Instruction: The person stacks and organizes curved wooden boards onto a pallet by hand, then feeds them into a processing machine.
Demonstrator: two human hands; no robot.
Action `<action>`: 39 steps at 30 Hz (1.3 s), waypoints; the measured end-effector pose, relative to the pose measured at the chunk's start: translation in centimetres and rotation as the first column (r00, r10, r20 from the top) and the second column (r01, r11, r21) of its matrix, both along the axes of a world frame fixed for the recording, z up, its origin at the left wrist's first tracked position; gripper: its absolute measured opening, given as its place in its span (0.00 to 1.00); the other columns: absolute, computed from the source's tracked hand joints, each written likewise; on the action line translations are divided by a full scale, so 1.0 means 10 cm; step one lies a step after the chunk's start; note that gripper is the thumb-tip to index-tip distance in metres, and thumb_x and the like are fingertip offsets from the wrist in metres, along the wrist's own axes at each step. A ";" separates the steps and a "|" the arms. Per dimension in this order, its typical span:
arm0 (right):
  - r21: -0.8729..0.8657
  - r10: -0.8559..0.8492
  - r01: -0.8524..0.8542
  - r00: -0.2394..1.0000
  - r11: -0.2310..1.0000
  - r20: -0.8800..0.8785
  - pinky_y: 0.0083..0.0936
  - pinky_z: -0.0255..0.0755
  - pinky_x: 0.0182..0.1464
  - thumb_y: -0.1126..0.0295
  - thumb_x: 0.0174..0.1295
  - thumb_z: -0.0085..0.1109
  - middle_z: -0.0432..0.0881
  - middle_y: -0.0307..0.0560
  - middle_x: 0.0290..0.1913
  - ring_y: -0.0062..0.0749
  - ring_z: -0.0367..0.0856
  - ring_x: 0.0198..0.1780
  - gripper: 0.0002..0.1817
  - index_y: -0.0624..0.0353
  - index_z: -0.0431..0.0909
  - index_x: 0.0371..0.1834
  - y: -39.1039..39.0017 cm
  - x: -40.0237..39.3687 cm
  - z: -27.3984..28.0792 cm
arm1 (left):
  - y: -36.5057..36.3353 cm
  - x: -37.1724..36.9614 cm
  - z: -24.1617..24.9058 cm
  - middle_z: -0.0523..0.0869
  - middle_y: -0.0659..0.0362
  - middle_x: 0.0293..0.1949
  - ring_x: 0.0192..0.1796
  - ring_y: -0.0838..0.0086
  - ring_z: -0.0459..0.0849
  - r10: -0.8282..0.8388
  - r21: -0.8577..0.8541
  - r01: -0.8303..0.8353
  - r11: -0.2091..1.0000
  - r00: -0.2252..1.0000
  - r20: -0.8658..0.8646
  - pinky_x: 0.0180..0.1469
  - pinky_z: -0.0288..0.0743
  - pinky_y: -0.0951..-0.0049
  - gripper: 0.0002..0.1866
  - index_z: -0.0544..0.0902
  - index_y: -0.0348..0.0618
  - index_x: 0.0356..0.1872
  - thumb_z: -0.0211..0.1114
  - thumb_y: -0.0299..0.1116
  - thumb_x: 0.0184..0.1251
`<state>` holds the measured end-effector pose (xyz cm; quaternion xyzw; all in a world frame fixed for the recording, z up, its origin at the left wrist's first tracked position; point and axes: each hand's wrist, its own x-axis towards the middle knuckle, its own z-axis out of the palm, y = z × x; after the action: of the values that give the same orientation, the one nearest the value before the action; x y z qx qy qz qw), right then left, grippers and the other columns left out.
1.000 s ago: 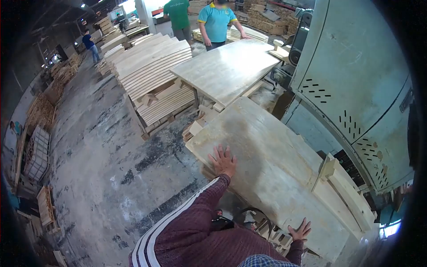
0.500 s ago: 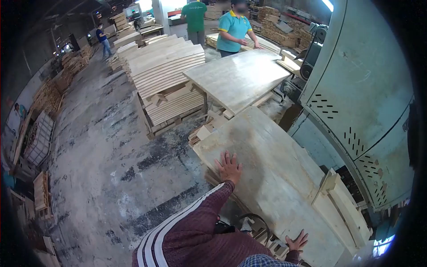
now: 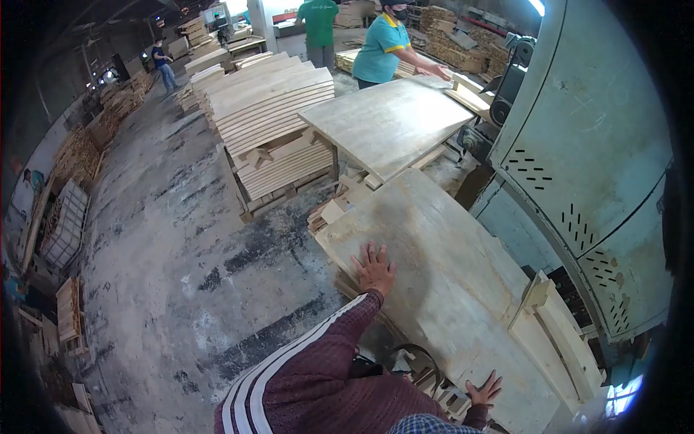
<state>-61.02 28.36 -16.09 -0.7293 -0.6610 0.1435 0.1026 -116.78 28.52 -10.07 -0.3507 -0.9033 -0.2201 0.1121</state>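
My left hand [image 3: 375, 269] lies flat with fingers spread near the left edge of a broad, pale wooden tabletop [image 3: 434, 239]. The surface carries brownish smudges around and beyond that hand. Closer to my body, my right hand [image 3: 483, 390] rests on the near part of the same top, fingers apart. Neither hand holds anything. A wooden rail [image 3: 553, 336] runs along the right side of this top. Past its far end is a second pale wooden top [image 3: 390, 119].
A large green machine cabinet [image 3: 585, 145] rises close on the right. Boards are stacked on a pallet [image 3: 271, 119] to the front left. A co-worker in a teal shirt [image 3: 382, 49] stands beyond the second top. Concrete floor [image 3: 166, 239] spreads at left.
The co-worker has turned and stretched an arm to the right, toward the wood pieces by the machine. My hands stay in place on the tabletop; the view shifts slightly.
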 end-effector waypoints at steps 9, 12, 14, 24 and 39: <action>-0.200 -0.102 0.105 0.994 0.974 0.028 0.85 0.32 0.59 0.38 0.28 0.75 0.31 0.33 0.80 0.55 0.24 0.78 0.67 0.23 0.43 0.76 -0.06 -0.25 0.37 | -0.01 0.00 0.04 0.58 0.51 0.71 0.76 0.52 0.47 -0.003 -0.028 0.003 1.000 1.000 0.029 0.69 0.35 0.33 0.30 0.66 0.54 0.66 0.54 0.53 0.65; -0.091 -0.037 0.035 0.999 0.995 -0.019 0.84 0.33 0.59 0.40 0.29 0.76 0.31 0.33 0.80 0.55 0.24 0.78 0.67 0.23 0.42 0.76 -0.06 -0.16 0.24 | -0.02 0.00 0.08 0.57 0.51 0.71 0.75 0.52 0.47 0.003 -0.040 -0.002 0.999 1.000 0.024 0.69 0.36 0.33 0.30 0.66 0.55 0.66 0.54 0.54 0.65; -0.231 -0.115 0.114 0.993 0.966 0.006 0.82 0.31 0.60 0.39 0.29 0.76 0.31 0.34 0.80 0.55 0.24 0.78 0.66 0.23 0.43 0.76 -0.12 -0.40 0.59 | -0.02 0.00 0.07 0.58 0.51 0.71 0.75 0.52 0.47 0.003 -0.043 -0.003 0.999 1.000 0.017 0.69 0.36 0.33 0.30 0.66 0.55 0.66 0.53 0.54 0.65; -0.209 -0.109 0.107 0.994 0.972 0.005 0.80 0.30 0.61 0.36 0.27 0.75 0.31 0.35 0.80 0.55 0.22 0.78 0.67 0.24 0.44 0.76 -0.08 -0.31 0.46 | -0.01 -0.01 0.03 0.54 0.51 0.73 0.76 0.53 0.45 0.000 -0.067 0.001 0.998 1.000 0.022 0.70 0.34 0.33 0.31 0.64 0.55 0.68 0.51 0.55 0.66; -0.294 -0.155 0.159 0.987 0.942 0.035 0.78 0.29 0.64 0.41 0.30 0.77 0.30 0.32 0.80 0.49 0.22 0.79 0.67 0.23 0.42 0.76 -0.14 -0.66 0.80 | -0.01 -0.12 -0.10 0.59 0.52 0.71 0.74 0.52 0.51 0.012 -0.014 -0.012 1.000 0.999 -0.036 0.69 0.37 0.32 0.32 0.67 0.55 0.65 0.54 0.55 0.62</action>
<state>-67.63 27.01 -8.06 -0.7875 -0.5725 0.2280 -0.0007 -117.96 28.47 -11.03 -0.3501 -0.9047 -0.2065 0.1272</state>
